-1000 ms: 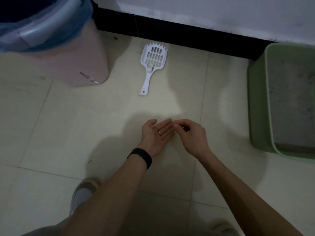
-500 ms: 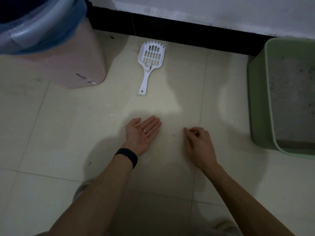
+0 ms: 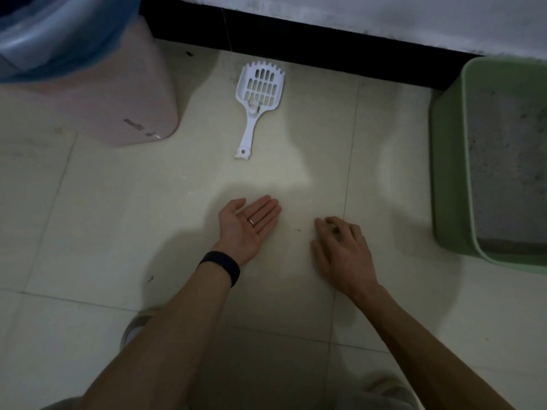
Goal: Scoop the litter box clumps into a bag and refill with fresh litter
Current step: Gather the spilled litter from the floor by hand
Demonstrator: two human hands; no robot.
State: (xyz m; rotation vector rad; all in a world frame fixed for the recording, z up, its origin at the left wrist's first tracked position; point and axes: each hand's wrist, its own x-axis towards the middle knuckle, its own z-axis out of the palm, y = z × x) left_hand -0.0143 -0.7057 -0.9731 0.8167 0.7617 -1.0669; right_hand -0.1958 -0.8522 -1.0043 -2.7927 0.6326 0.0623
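Scoop (image 3: 258,105) flat on floor tiles (image 3: 118,202), untouched. Left hand (image 3: 247,227) palm-up, fingers straight. Right hand (image 3: 343,251) palm-down, fingers loosely bent, holding nothing. Litter box (image 3: 450,173) at right.

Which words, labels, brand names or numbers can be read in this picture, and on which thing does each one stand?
No text can be read.
Pink bin: a small dark printed mark near its lower edge, too blurred to read.
White litter scoop: no text visible.
Green litter box: no text visible.
Black wristband: no text or number visible.
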